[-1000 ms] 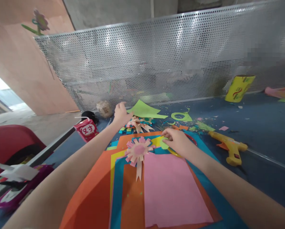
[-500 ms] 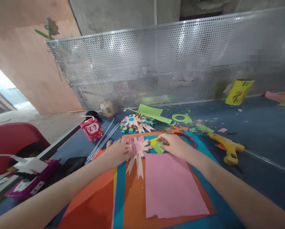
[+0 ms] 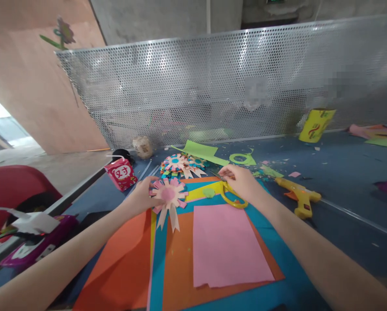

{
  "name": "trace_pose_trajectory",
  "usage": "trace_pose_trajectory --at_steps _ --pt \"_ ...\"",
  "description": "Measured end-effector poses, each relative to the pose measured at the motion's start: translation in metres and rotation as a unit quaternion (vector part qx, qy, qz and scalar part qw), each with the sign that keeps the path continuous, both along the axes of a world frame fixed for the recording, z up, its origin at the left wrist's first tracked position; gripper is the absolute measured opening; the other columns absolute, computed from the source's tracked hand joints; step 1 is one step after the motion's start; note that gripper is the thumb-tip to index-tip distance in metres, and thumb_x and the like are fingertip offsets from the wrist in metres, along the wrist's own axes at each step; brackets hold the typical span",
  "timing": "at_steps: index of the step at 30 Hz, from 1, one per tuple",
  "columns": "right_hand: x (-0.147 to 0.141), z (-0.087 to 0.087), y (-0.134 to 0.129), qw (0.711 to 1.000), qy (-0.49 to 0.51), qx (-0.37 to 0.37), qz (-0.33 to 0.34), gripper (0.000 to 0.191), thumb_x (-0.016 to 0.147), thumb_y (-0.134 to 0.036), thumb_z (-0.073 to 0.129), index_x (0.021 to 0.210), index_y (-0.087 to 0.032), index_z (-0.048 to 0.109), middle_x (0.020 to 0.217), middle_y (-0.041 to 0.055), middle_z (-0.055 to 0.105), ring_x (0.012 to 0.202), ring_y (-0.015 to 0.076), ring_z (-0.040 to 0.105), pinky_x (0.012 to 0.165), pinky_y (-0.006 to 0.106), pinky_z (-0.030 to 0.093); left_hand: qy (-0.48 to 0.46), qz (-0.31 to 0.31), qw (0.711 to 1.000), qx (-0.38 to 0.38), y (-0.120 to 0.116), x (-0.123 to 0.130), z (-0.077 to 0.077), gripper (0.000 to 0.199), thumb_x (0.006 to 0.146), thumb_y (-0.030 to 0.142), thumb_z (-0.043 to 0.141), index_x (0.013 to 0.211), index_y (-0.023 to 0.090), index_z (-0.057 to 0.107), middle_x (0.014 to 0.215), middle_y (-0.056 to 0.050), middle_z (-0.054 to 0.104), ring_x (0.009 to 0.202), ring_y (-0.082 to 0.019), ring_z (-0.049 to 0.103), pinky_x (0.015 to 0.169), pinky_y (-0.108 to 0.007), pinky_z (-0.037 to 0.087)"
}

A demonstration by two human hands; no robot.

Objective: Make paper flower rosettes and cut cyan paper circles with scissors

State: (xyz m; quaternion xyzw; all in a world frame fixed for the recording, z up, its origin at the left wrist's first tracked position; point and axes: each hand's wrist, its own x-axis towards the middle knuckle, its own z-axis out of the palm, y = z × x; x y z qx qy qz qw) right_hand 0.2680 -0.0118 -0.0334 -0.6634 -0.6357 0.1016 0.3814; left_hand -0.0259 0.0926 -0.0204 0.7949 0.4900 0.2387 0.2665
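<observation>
nearest on my feed, a pink sheet (image 3: 230, 250) lies on a brown-orange sheet (image 3: 178, 263), with a red-orange sheet (image 3: 115, 263) to the left. just beyond them i have the left hand (image 3: 143, 194) holding a pink-and-cream rosette (image 3: 167, 194) by its left edge, fingers nearly closed, the two cream ribbon tails hanging toward the near side. right of it, a small green scalloped disc (image 3: 209, 192) lies on a yellow strip (image 3: 193, 193), apart from both hands. further right, my right hand (image 3: 237, 177) is over the scissors (image 3: 224, 196), fingers bent narrow; i can't tell whether it grips them. a yellow glue gun (image 3: 300, 196) lies well to the right, and a red drink carton (image 3: 122, 173) stands to the left. farther off i see a pile of finished rosettes (image 3: 176, 162), with a light green sheet (image 3: 201, 150) just behind it. at the far right a yellow tube (image 3: 316, 126) stands tilted before the perforated metal screen (image 3: 187, 77).
</observation>
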Motion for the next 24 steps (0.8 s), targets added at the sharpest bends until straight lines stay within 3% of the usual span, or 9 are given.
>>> trace_pose_trajectory --at_steps 4,7,10,12,15,17,19,21,24 --pt "0.003 0.001 -0.001 1.0 -0.013 -0.005 -0.006 0.021 0.093 -0.033 0.056 0.105 -0.016 0.061 0.106 0.0059 0.063 0.091 0.0195 0.062 0.08 0.041 0.053 0.032 -0.005 0.999 -0.024 0.007 -0.007 -0.002 0.069 0.056 0.042 0.069 0.114 0.012 0.047 0.101 -0.012 0.062 0.082 -0.025 0.066 0.064 -0.035 0.055" --pt "-0.01 0.002 -0.007 0.995 -0.045 -0.032 0.083 0.02 0.092 -0.032 0.058 0.104 -0.016 0.061 0.104 0.0054 0.063 0.09 0.0194 0.062 0.079 0.04 0.053 0.066 0.006 0.998 0.007 0.006 -0.009 -0.005 0.066 0.058 0.045 0.065 0.112 0.011 0.049 0.111 -0.019 0.057 0.099 -0.035 0.062 0.079 -0.047 0.053" --pt "-0.026 0.004 -0.014 0.974 -0.092 -0.081 0.192 0.018 0.091 -0.029 0.061 0.103 -0.016 0.062 0.104 0.0053 0.063 0.093 0.0203 0.062 0.081 0.042 0.053 0.094 -0.012 0.993 0.069 -0.004 -0.007 -0.004 0.061 0.062 0.042 0.064 0.113 0.011 0.051 0.12 -0.022 0.052 0.123 -0.041 0.043 0.101 -0.056 0.036" --pt "-0.034 0.006 -0.017 0.961 -0.118 -0.107 0.227 0.017 0.091 -0.028 0.061 0.103 -0.016 0.062 0.107 0.0057 0.063 0.097 0.0216 0.061 0.085 0.044 0.051 0.104 -0.054 0.989 0.093 -0.018 -0.004 -0.001 0.053 0.07 0.042 0.059 0.115 0.015 0.052 0.124 -0.019 0.052 0.128 -0.038 0.039 0.106 -0.054 0.03" --pt "-0.039 0.008 -0.022 0.949 -0.132 -0.129 0.254 0.022 0.089 -0.026 0.062 0.108 -0.017 0.06 0.113 0.0067 0.061 0.104 0.0238 0.058 0.089 0.047 0.048 0.118 -0.145 0.978 0.094 -0.047 -0.001 0.001 0.048 0.076 0.044 0.057 0.119 0.021 0.054 0.13 -0.013 0.052 0.128 -0.031 0.042 0.108 -0.047 0.032" --pt "-0.042 0.009 -0.027 0.942 -0.128 -0.149 0.273 0.038 0.082 -0.03 0.07 0.115 -0.018 0.058 0.119 0.0075 0.058 0.109 0.0261 0.053 0.092 0.048 0.045 0.135 -0.222 0.962 0.085 -0.066 0.001 0.002 0.068 0.07 0.052 0.066 0.13 0.025 0.048 0.137 -0.011 0.049 0.13 -0.03 0.041 0.108 -0.046 0.033" --pt "-0.043 0.01 -0.032 0.934 -0.12 -0.175 0.287 0.057 0.073 -0.035 0.078 0.122 -0.02 0.054 0.124 0.0088 0.054 0.115 0.0284 0.048 0.095 0.047 0.043 0.193 -0.304 0.928 0.096 -0.082 0.002 0.003 0.095 0.06 0.065 0.069 0.14 0.023 0.038 0.144 -0.015 0.042 0.136 -0.037 0.031 0.111 -0.059 0.022" --pt "-0.044 0.009 -0.035 0.929 -0.11 -0.201 0.289 0.065 0.07 -0.036 0.079 0.126 -0.022 0.051 0.128 0.009 0.05 0.119 0.0291 0.044 0.095 0.044 0.043 0.251 -0.333 0.905 0.088 -0.092 0.003 0.004 0.106 0.061 0.073 0.063 0.146 0.019 0.03 0.15 -0.019 0.034 0.14 -0.043 0.021 0.109 -0.068 0.012" --pt "-0.043 0.006 -0.034 0.925 -0.095 -0.228 0.289 0.061 0.071 -0.033 0.076 0.125 -0.024 0.05 0.13 0.0069 0.048 0.12 0.0272 0.044 0.094 0.041 0.043 0.308 -0.321 0.894 0.063 -0.102 0.002 0.001 0.095 0.078 0.073 0.042 0.149 0.014 0.019 0.154 -0.02 0.021 0.142 -0.042 0.013 0.109 -0.068 0.012"
